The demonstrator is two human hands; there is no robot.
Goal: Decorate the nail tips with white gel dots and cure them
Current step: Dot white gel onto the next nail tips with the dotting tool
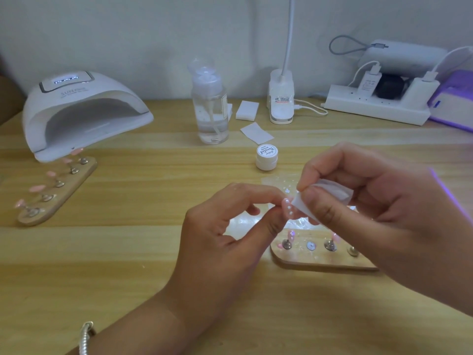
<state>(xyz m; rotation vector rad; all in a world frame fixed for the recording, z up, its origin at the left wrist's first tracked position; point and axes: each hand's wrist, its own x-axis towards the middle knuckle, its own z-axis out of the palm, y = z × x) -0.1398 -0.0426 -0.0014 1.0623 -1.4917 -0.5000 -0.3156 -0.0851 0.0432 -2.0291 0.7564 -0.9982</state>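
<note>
My left hand [230,234] pinches a pink nail tip [288,207] with white dots on it, between thumb and forefinger above the table. My right hand [378,208] grips a folded white wipe [304,203] whose edge touches the tip. Under my hands lies a wooden stand [320,260] with metal pegs; two of them carry pink tips. A second wooden stand [58,190] with several pink tips lies at the left, one end under the white curing lamp [82,108]. A small white gel jar [266,157] stands closed behind my hands.
A clear pump bottle [211,108] of liquid stands at the back centre, with white pads [247,110] and a loose wipe [256,132] beside it. A clip lamp base [281,98], a power strip [376,108] with chargers and a purple device [455,103] line the back right. A clear palette sheet [279,181] lies under my hands.
</note>
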